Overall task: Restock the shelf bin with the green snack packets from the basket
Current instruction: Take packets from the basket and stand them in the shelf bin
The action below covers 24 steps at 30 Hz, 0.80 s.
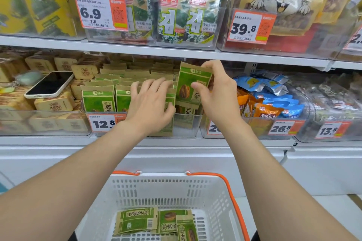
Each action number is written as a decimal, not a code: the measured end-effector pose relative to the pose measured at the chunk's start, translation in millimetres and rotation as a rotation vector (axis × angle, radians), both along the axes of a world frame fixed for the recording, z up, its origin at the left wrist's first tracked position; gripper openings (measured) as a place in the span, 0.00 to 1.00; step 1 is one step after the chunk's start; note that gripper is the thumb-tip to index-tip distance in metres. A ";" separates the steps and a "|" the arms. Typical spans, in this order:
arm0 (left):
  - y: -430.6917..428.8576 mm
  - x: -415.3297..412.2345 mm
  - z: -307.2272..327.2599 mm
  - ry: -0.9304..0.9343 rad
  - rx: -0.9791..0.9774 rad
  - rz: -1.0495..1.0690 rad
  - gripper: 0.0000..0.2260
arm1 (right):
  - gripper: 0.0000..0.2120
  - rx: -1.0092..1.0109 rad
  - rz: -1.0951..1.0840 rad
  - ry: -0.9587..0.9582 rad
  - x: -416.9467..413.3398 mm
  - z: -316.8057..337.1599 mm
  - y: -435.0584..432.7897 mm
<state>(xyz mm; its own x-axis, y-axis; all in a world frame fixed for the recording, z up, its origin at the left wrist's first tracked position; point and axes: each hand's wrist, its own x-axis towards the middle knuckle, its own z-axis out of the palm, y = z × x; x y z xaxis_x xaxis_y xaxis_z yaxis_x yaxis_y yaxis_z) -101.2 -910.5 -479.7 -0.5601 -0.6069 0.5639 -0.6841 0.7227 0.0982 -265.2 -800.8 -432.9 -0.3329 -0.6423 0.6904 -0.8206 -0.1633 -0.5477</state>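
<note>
On the lower white shelf [58, 141], side by side: a clear bin of tan boxes [19, 128], the shelf bin [186, 126] of green snack packets [98, 100], a bin of orange and blue bags [254, 129], a further clear bin [309, 135]. On the upper shelf [137, 49]: a clear bin of yellow packs [11, 32], a bin of seaweed packs [195, 44], a bin of large squirrel bags [293, 51]

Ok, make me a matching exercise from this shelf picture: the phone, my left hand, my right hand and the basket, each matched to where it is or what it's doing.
Column one:
1. phone
2. left hand
3. right hand
4. basket

Column two:
A. holds loose green packets lying flat
B. pinches one upright green packet
C. lies on brown packets in the bin to the left
D. fingers spread over the stocked packets in the shelf bin

Pairs: 1-C, 2-D, 3-B, 4-A
</note>
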 end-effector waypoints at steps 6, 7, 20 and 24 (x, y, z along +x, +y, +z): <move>0.7 -0.7 -0.7 -0.040 -0.037 0.046 0.30 | 0.19 0.293 -0.103 0.190 -6.9 -18.2 -15.3; 1.0 -1.1 -0.4 -0.045 -0.041 0.058 0.30 | 0.21 0.357 -0.209 0.300 -5.6 -25.2 -18.3; 2.2 3.3 -7.8 -0.024 -0.067 0.012 0.30 | 0.11 0.258 -0.368 0.388 12.4 -29.6 -31.1; 10.9 6.3 -7.9 0.049 -0.108 -0.014 0.29 | 0.21 0.286 -0.389 0.329 13.2 -29.9 -23.9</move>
